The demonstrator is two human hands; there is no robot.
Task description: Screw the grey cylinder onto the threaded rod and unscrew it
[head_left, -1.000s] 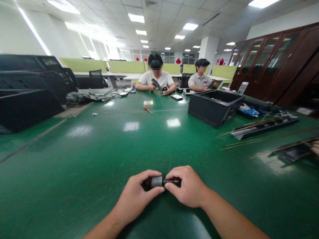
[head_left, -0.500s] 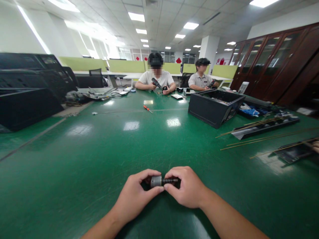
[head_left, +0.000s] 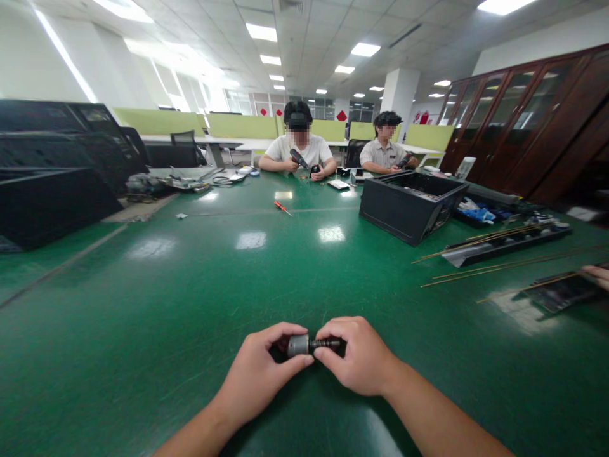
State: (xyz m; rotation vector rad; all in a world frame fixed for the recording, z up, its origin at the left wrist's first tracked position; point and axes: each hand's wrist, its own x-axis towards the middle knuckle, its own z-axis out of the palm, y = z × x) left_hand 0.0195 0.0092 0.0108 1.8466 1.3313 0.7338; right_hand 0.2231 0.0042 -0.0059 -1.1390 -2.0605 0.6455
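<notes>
Left hand [head_left: 259, 371], six o'clock: pinching grey cylinder [head_left: 299, 345]. Right hand [head_left: 360, 360], alongside: pinching ribbed shaft [head_left: 326, 343], exposed toward three o'clock. Status: both aligned; fastening, done or outstanding, undeterminable.

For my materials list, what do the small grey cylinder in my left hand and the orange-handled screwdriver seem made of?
Small grey cylinder: probably satin metal, judging by its soft sheen. Orange-handled screwdriver: likely plastic handle, from its bright colour; thin shaft perhaps steel, finish too small to tell.
</notes>
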